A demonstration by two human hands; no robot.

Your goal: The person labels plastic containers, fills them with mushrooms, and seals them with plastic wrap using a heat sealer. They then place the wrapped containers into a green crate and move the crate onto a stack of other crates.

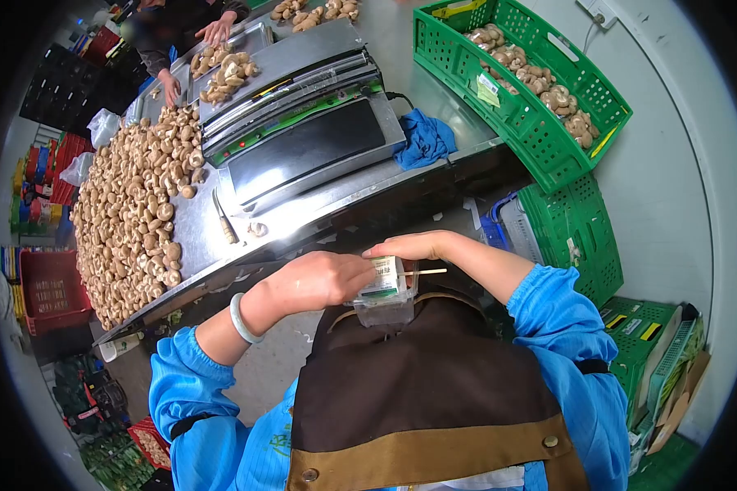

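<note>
Close to my lap, my left hand (pixel 332 280) has its fingers curled against a small white-and-green printed packet (pixel 386 275). Across the packet's far edge bends my right hand (pixel 409 245), fingers together and touching it. A thin pale stick (pixel 427 272) pokes out to the right from beside the packet. Just below sits a clear plastic tub (pixel 383 311), resting against the brown apron (pixel 426 368). My fingers partly hide the packet, and how tub and packet join cannot be made out.
Mushrooms (pixel 139 221) are heaped on the steel table (pixel 198 233), near a knife (pixel 223 218) and a wrapping machine (pixel 303 147). A blue cloth (pixel 424 139) lies beside the machine. A green crate (pixel 532 123) holds mushrooms. Another person's hand (pixel 169 87) is across the table.
</note>
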